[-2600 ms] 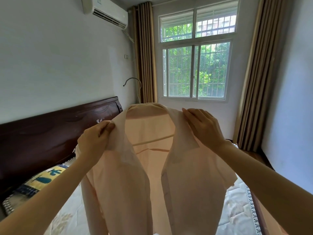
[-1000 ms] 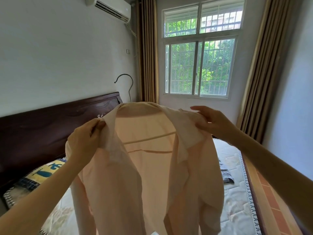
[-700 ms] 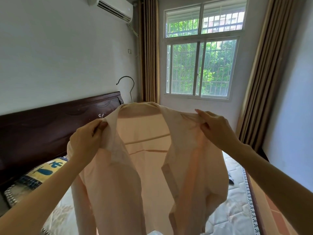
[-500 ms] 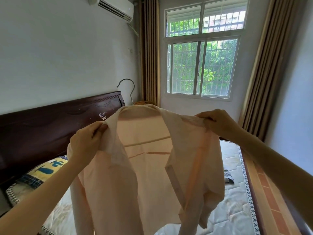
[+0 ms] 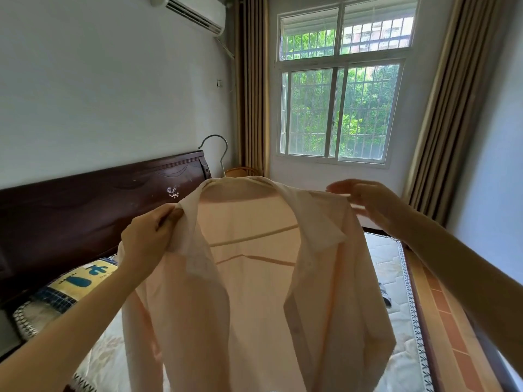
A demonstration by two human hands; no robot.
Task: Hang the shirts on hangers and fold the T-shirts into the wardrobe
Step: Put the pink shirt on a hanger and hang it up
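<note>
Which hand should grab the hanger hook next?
Right, probably. The right hand hovers open at the shirt shoulder; the left hand grips the other shoulder, supporting it. The hook is free.

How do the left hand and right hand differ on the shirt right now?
The left hand pinches the shirt at its left shoulder, fingers curled; the right hand hovers at the right shoulder with fingers relaxed, its contact unclear. The left hand sits lower, the right higher. Both are at shoulder seams beside the hanger.
</note>
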